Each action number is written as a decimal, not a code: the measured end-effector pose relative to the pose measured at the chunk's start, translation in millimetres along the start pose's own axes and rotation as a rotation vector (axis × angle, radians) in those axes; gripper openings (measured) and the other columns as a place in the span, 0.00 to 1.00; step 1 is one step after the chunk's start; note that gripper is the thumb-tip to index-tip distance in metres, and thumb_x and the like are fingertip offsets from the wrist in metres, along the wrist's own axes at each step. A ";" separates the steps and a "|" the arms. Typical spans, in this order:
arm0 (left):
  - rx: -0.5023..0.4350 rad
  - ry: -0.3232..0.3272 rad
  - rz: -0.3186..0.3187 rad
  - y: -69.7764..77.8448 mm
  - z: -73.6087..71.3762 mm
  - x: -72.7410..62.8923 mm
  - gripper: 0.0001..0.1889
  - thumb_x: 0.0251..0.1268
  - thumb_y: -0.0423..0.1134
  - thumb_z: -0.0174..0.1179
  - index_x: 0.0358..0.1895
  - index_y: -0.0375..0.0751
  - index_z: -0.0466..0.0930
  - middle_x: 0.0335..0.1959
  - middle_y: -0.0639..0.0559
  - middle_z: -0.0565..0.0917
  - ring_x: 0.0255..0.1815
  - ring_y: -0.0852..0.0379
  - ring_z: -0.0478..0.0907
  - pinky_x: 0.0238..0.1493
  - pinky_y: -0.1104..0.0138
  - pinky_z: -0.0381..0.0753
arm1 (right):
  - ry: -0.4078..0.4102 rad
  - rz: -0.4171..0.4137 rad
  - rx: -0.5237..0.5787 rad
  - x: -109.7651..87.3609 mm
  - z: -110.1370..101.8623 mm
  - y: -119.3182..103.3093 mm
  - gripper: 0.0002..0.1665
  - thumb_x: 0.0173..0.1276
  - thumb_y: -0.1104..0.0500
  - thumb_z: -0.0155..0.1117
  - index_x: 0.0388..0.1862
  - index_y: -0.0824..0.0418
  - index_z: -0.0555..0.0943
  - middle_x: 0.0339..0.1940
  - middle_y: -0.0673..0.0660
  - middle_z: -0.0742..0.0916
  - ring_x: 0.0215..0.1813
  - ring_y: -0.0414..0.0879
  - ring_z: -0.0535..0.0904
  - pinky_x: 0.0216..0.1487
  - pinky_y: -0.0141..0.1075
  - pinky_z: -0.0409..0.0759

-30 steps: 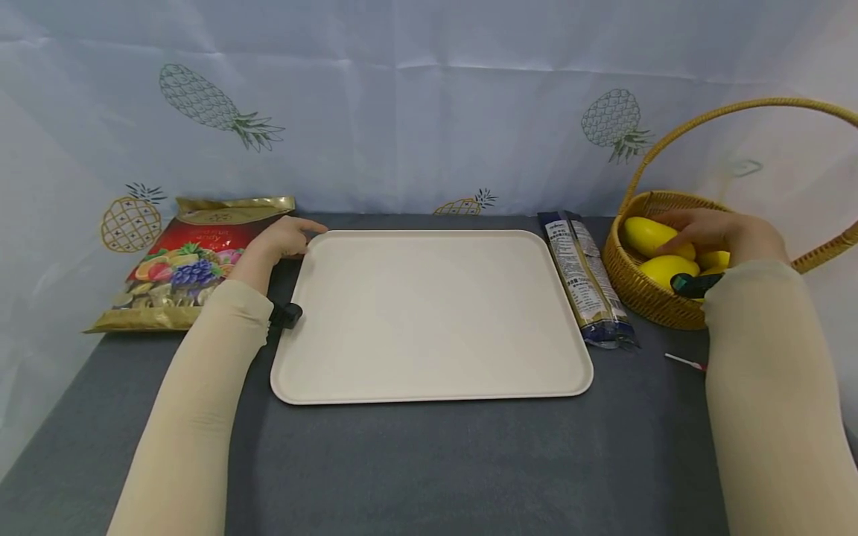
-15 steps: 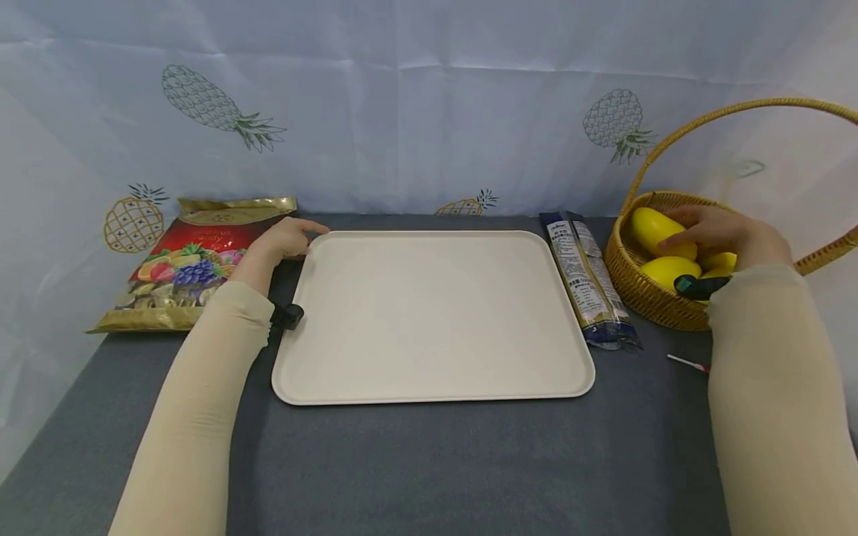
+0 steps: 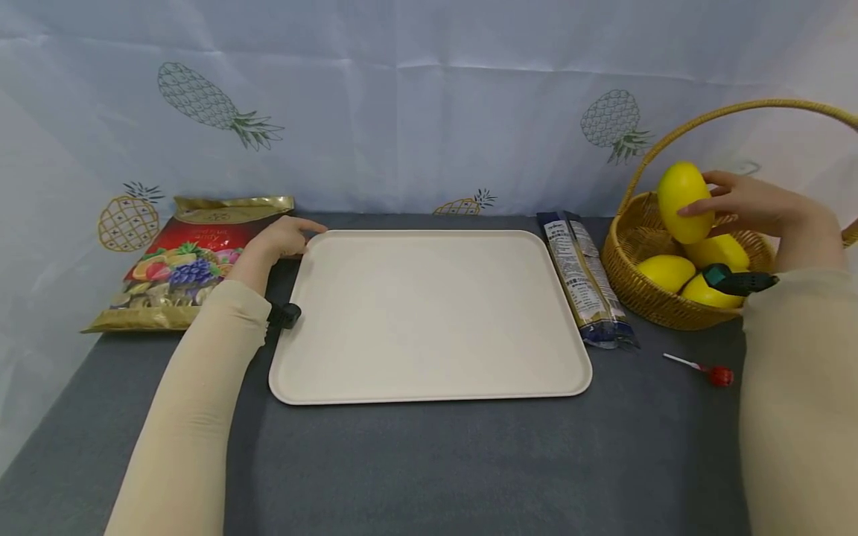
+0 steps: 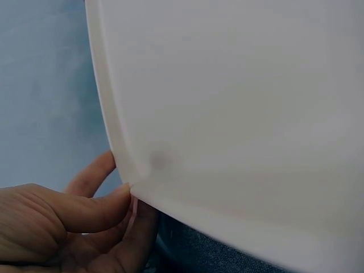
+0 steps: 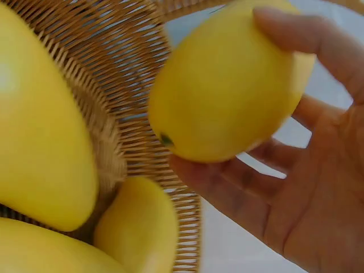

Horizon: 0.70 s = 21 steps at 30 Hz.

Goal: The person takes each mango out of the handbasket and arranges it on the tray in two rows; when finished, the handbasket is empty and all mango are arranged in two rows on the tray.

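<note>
My right hand [image 3: 757,205] grips a yellow mango [image 3: 682,201], held upright above the wicker basket [image 3: 653,311]. In the right wrist view, thumb and fingers [image 5: 324,40] wrap opposite sides of that mango, whose dark stem spot faces down-left. Several more mangoes [image 3: 666,272] lie in the basket below. At the far left corner of the cream tray [image 3: 429,313], my left hand [image 3: 284,237] pinches the rim. The left wrist view has the thumb [image 4: 108,210] against the tray's edge, with other fingers partly hidden under it.
A blue and silver packet [image 3: 583,279] lies between tray and basket. A red lollipop [image 3: 719,375] lies on the grey table [image 3: 429,469] in front of the basket. Left of the tray is a red and gold candy bag [image 3: 194,260]. A pineapple-print curtain [image 3: 415,112] hangs behind.
My right hand has lifted the mango up out of the basket and shifted right, uncovering the other mangoes and the lollipop head. The left hand stays at the tray corner.
</note>
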<state>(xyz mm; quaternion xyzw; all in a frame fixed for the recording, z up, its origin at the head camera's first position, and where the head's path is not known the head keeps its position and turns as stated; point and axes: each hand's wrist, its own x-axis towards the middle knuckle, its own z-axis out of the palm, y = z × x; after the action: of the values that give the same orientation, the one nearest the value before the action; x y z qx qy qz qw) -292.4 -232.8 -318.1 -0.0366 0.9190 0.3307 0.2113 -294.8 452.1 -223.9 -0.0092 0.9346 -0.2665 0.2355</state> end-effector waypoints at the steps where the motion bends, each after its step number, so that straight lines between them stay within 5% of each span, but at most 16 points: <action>1: 0.006 0.002 -0.003 0.1 0.0 -0.4 0.35 0.63 0.19 0.41 0.75 0.43 0.63 0.09 0.58 0.55 0.14 0.61 0.47 0.23 0.66 0.57 | -0.007 -0.005 0.007 -1.5 -0.4 -1.9 0.58 0.76 0.41 0.50 0.79 0.60 0.22 0.78 0.81 0.44 0.46 0.32 0.77 0.53 0.50 0.83; 5: 0.019 0.005 -0.007 0.0 0.5 -0.8 0.34 0.65 0.21 0.41 0.75 0.43 0.63 0.11 0.57 0.57 0.14 0.60 0.49 0.24 0.66 0.58 | -0.043 -0.063 0.048 -8.3 1.7 -9.7 0.52 0.78 0.46 0.48 0.81 0.51 0.24 0.77 0.65 0.59 0.44 0.24 0.78 0.53 0.46 0.84; 10: 0.013 0.012 0.000 -1.4 1.1 -0.1 0.33 0.65 0.21 0.41 0.75 0.43 0.64 0.11 0.57 0.57 0.15 0.60 0.48 0.24 0.66 0.58 | -0.071 -0.166 0.057 -15.4 8.7 -25.1 0.46 0.79 0.51 0.47 0.82 0.46 0.32 0.58 0.35 0.68 0.50 0.28 0.81 0.49 0.34 0.84; 21: -0.013 0.008 0.010 -2.4 0.6 1.0 0.34 0.64 0.20 0.42 0.75 0.43 0.64 0.09 0.59 0.55 0.15 0.61 0.47 0.24 0.66 0.57 | -0.040 -0.278 0.010 -19.6 36.3 -79.6 0.40 0.75 0.53 0.53 0.79 0.50 0.47 0.60 0.47 0.71 0.50 0.41 0.82 0.49 0.32 0.83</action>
<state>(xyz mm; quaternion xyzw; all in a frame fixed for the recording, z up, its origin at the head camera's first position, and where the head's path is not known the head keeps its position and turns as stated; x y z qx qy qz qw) -292.6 -234.2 -320.3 -0.0345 0.9179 0.3375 0.2058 -269.9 368.7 -202.5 -0.1425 0.9181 -0.3011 0.2149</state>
